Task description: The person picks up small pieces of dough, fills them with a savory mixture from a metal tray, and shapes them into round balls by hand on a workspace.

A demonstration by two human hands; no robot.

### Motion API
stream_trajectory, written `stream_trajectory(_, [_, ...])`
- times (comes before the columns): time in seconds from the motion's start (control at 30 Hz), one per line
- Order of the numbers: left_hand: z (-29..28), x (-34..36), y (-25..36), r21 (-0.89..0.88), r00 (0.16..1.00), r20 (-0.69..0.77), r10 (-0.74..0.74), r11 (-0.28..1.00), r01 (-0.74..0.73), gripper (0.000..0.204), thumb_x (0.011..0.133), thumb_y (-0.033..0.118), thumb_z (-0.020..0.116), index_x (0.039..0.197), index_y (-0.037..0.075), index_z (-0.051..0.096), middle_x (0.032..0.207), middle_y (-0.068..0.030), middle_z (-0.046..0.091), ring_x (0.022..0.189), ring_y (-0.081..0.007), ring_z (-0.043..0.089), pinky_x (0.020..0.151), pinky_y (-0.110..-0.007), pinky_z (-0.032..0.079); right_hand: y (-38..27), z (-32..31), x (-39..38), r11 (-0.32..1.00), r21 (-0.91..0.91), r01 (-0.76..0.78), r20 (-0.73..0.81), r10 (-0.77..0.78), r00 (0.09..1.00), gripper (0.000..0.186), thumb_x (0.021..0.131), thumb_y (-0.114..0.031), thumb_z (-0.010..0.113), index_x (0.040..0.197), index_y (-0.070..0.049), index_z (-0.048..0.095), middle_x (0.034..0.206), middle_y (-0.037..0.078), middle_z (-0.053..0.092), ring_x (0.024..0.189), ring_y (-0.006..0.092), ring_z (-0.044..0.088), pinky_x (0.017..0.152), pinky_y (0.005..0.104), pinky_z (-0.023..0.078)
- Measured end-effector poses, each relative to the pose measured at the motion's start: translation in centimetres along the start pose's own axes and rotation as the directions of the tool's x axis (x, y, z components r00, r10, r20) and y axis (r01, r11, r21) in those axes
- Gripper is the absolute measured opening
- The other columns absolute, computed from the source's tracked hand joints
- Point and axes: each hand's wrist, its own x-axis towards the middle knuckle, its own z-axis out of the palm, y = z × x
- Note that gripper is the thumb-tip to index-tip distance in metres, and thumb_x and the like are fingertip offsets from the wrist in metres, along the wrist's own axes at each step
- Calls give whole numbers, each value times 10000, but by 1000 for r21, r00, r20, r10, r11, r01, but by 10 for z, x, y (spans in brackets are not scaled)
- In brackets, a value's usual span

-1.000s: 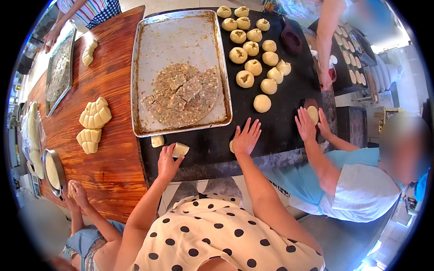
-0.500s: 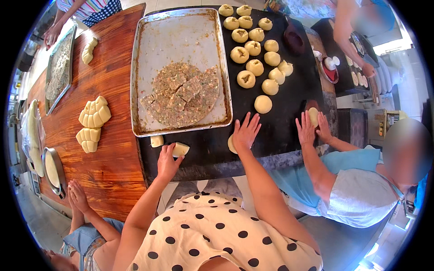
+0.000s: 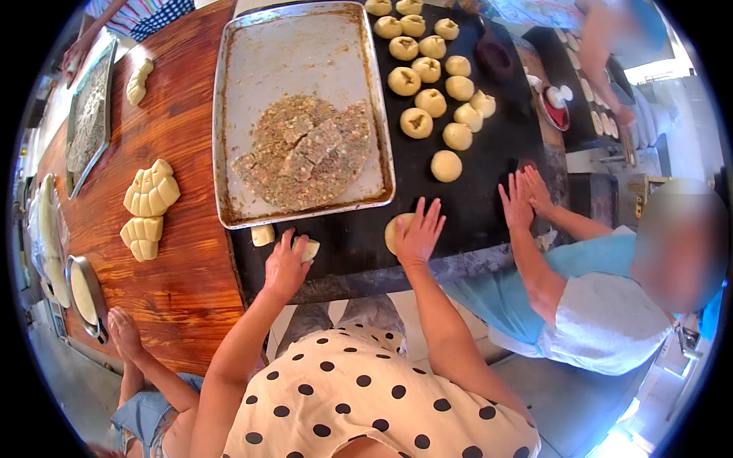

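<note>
Resting palm-down, fingers spread, the right hand [image 3: 418, 238] partly covers a dough disc [image 3: 391, 235] near the front of the black counter [image 3: 351, 248]; the left hand [image 3: 284, 266] curls around a dough piece [image 3: 311, 250]; the dough appears soft, light, easily dented: grip its sides gently

Counted on the black table [image 3: 347, 263]: seventeen dough balls [image 3: 446, 166], two dough blocks [image 3: 263, 234], one dough disc [image 3: 392, 233], one tray [image 3: 290, 61].
</note>
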Motion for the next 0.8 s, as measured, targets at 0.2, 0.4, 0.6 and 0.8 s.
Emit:
stream_trajectory(0.2, [7,-14,-2,-110,990,-89,-113,989,103,576,794,162,749,1318,125,513,1430,-211,383,1184,-406,525,924,-474,501,4,0,13,995,-98,-20,43,24,999,696,977,-409,477,1492,28,307,1574,251,231,1469,378,211,1184,559,127])
stream_trajectory(0.4, [-1,-17,0,-139,993,-6,-114,984,112,602,829,184,733,1364,129,461,1463,-204,362,1247,-414,486,963,-471,484,-27,10,37,979,-203,2,139,27,990,740,925,-344,532,1528,-14,256,1607,202,181,1493,347,150,1201,533,86])
stream_trajectory(0.6, [-2,-18,-2,-150,991,-66,-118,983,107,638,832,184,731,1394,115,440,1494,-218,330,1264,-414,475,990,-463,466,-24,18,48,996,-93,11,107,-1,994,673,942,-348,524,1512,-55,318,1606,198,186,1493,351,150,1203,529,85])
stream_trajectory(0.8, [1,-38,-8,-233,961,-256,-105,972,44,536,858,138,706,1349,95,497,1484,-173,375,1238,-370,506,965,-445,483,23,-11,18,870,345,-353,63,354,933,413,935,-259,607,1290,-50,583,1429,187,478,1276,313,511,1063,430,400])
